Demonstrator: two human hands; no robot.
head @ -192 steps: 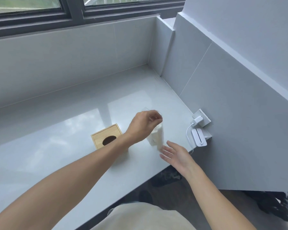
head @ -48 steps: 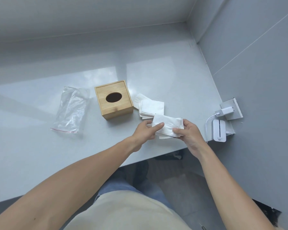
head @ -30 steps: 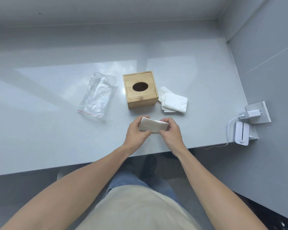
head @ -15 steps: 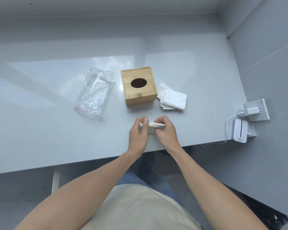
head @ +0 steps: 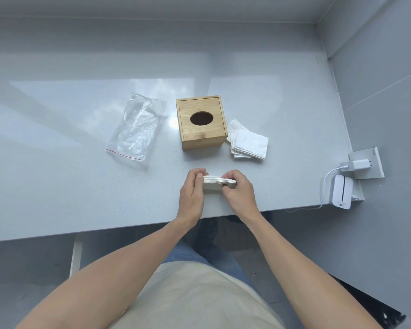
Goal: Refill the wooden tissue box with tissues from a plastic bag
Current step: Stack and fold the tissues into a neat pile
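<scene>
Both hands (head: 217,188) gripping tissues (head: 215,181), wooden box (head: 201,121) closed

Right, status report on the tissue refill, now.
Left hand, right hand both gripping tissues. Box shut, unfilled; more tissues beside it. Bag empty. Nothing blocking.

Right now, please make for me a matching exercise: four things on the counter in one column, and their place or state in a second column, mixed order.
Things:
1. plastic bag
2. wooden tissue box
3. loose tissue pile
4. tissue stack

Places or states:
A. held between both hands
B. lying flat, left of the box
C. lid on, oval hole facing up
D. lying right of the box

Pairs: 1-B, 2-C, 3-D, 4-A
</scene>
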